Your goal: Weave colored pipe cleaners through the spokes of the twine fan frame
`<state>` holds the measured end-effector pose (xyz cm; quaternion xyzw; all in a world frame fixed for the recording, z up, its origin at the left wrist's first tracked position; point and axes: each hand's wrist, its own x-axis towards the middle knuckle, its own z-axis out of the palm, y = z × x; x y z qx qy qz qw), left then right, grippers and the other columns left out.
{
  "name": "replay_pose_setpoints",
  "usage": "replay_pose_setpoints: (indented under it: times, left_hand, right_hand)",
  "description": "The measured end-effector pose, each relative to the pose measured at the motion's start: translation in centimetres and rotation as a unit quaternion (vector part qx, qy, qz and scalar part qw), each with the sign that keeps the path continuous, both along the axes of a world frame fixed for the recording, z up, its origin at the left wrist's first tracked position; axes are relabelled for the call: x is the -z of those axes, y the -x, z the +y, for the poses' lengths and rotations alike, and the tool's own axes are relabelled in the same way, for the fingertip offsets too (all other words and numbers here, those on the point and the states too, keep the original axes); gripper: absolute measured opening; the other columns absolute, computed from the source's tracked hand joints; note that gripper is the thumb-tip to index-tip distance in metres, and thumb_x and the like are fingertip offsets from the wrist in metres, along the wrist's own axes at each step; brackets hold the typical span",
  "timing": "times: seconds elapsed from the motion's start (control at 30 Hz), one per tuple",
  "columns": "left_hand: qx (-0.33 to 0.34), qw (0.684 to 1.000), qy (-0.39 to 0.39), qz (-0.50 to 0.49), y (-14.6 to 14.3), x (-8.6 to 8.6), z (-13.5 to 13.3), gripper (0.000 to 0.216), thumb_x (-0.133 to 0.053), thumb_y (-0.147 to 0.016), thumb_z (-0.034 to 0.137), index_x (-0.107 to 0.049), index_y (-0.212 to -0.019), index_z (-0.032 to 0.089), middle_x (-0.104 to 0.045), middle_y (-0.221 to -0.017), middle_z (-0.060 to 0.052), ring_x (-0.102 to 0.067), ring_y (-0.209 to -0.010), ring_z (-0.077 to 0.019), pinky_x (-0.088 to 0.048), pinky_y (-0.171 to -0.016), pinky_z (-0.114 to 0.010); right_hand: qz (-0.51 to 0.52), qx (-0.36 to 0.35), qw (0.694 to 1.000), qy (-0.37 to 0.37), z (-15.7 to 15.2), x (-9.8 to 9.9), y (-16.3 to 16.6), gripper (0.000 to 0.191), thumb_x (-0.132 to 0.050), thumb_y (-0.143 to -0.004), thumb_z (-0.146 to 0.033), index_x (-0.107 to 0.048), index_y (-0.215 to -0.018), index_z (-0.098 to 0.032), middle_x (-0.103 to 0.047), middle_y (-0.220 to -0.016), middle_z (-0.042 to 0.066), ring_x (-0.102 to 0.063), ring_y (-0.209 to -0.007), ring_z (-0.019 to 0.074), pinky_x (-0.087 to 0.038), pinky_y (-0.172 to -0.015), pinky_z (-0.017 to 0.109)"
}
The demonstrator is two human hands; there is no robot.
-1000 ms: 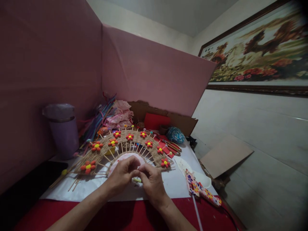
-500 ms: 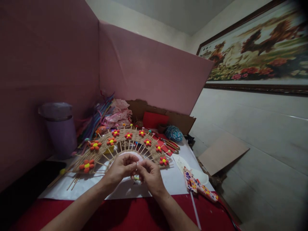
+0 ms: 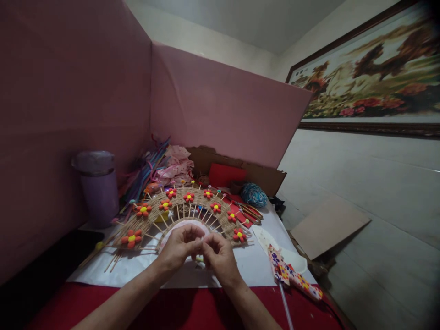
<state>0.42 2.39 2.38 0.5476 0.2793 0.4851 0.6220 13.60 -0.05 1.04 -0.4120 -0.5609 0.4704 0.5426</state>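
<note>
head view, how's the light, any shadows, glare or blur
Head view: dim light, darkest at left and the upper right corner; shadows on the red cloth; a thin glint on the tiled wall, far right; detail unclear between left hand and right hand.

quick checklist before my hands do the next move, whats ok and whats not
1. Both bare hands in view: ok; left hand and right hand meet at the fingertips.
2. Object in the grip identifiable: cannot tell; fingers hide it.
3. Small yellow-green piece below the fingertips fully visible: not ok; partly covered.
4. Tan woven-twine arch with red-and-yellow flowers on the white sheet: ok.
5. Flower-patterned, pistol-shaped glue gun clear of both hands: ok; it lies to the right. Heat: cannot tell.
6. Round blue-and-white yarn ball away from the hands: ok; beyond the arch.
</note>
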Motion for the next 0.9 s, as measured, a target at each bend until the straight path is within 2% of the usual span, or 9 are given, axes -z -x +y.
replay_pose_setpoints:
  times: [0.2,0.3,0.43,0.5,0.63,0.8,0.9]
  left_hand:
    - [0.045,0.996,0.045,-0.055,0.1,0.6,0.3,0.034,-0.076,-0.06,0.036,-0.058,-0.077,0.012,-0.057,-0.055,0.002,-0.047,-0.042,-0.007,-0.035,-0.04,-0.018]
    - [0.029,0.994,0.08,-0.063,-0.1,0.6,0.3,0.037,-0.079,-0.057,0.035,-0.058,-0.078,0.012,-0.059,-0.057,0.001,-0.05,-0.043,-0.008,-0.038,-0.041,-0.019]
    - [0.004,0.996,0.079,-0.037,-0.2,0.6,0.3,0.039,-0.078,-0.057,0.037,-0.06,-0.08,0.012,-0.058,-0.057,0.002,-0.05,-0.044,-0.0085,-0.041,-0.043,-0.021]
    - [-0.003,0.998,0.063,-0.019,-0.2,0.6,0.3,0.036,-0.075,-0.06,0.038,-0.06,-0.079,0.012,-0.058,-0.057,0.002,-0.049,-0.044,-0.0081,-0.041,-0.045,-0.021]
    - [-0.015,0.999,-0.001,0.046,0.0,0.3,0.0,0.032,-0.071,-0.065,0.038,-0.06,-0.079,0.012,-0.057,-0.062,0.001,-0.049,-0.05,-0.0088,-0.039,-0.045,-0.02]
    - [-0.043,0.988,-0.084,0.124,-0.1,-0.2,-0.4,0.025,-0.066,-0.072,0.036,-0.059,-0.074,0.013,-0.054,-0.065,0.001,-0.047,-0.058,-0.0104,-0.037,-0.051,-0.021]
    - [-0.043,0.98,-0.121,0.154,0.0,0.2,-0.2,0.024,-0.063,-0.075,0.036,-0.059,-0.073,0.013,-0.051,-0.063,0.001,-0.044,-0.058,-0.0104,-0.035,-0.052,-0.021]
  right_hand:
    - [0.08,-0.053,0.994,0.056,0.3,-0.1,-0.2,0.032,-0.068,-0.07,-0.042,-0.051,-0.063,-0.015,-0.056,-0.049,-0.003,-0.04,-0.036,0.0049,-0.031,-0.035,0.016]
    - [0.073,-0.048,0.995,0.046,0.4,-0.2,-0.1,0.031,-0.067,-0.071,-0.041,-0.052,-0.064,-0.015,-0.059,-0.051,-0.002,-0.042,-0.036,0.0056,-0.032,-0.035,0.017]
    - [0.034,-0.028,0.999,0.019,0.2,-0.2,0.1,0.026,-0.064,-0.075,-0.036,-0.054,-0.064,-0.015,-0.062,-0.052,0.0,-0.038,-0.035,0.0051,-0.028,-0.034,0.017]
    - [0.0,-0.007,1.0,-0.003,-0.1,-0.3,0.1,0.019,-0.063,-0.076,-0.029,-0.056,-0.065,-0.015,-0.062,-0.054,0.0,-0.04,-0.038,0.0062,-0.031,-0.038,0.018]
    - [-0.108,0.043,0.99,-0.078,-0.5,-0.5,0.0,0.011,-0.059,-0.078,-0.02,-0.062,-0.069,-0.015,-0.064,-0.065,0.002,-0.055,-0.058,0.0123,-0.041,-0.056,0.022]
    - [-0.255,0.089,0.942,-0.201,-0.6,-0.5,-0.5,0.013,-0.052,-0.077,-0.007,-0.06,-0.071,-0.015,-0.06,-0.071,0.003,-0.056,-0.069,0.0154,-0.039,-0.062,0.025]
    - [-0.296,0.086,0.922,-0.236,-0.6,-0.1,-0.7,0.015,-0.048,-0.078,-0.005,-0.058,-0.072,-0.015,-0.057,-0.071,0.004,-0.054,-0.068,0.0156,-0.037,-0.06,0.024]
